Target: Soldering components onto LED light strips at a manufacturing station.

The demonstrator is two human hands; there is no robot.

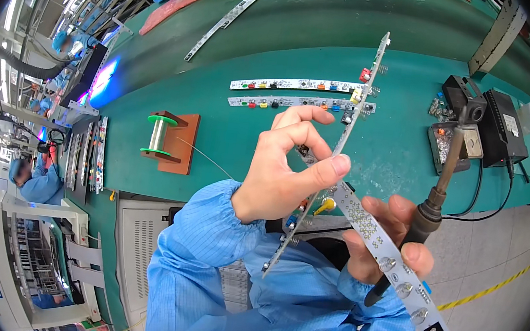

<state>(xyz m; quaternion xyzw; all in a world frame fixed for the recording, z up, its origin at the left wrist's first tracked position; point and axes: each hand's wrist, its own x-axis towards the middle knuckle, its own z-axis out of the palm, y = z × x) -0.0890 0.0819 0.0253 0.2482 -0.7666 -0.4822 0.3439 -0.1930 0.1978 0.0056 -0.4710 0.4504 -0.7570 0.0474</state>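
Left hand [285,168] pinched a long, narrow circuit strip with red, yellow and blue connectors [349,128] between thumb and fingers, edge-on, slanting down toward the body. Right hand [394,227] curled its fingers about a dark-handled soldering iron with a brown metal barrel [428,210] and a pale, flat circuit strip bearing coil springs [369,226]; how they shared the two could not be told. Pale strip ran from behind the left hand to lower right, beyond the counter's front edge.

Thumb grip on the rim probably spared the connectors; barrel pointed up and away, likely to keep its tip off the left hand.

Two white connector-studded strips [297,87] lay side by side on the green-topped counter [230,129]. Slanted strip's upper part overlapped their right ends in view; height above them uncertain. Left: green-flanged wire reel [160,134] on a brown wooden stand [188,132]. Right: black box [504,127]. Room judged widest between strips and box.
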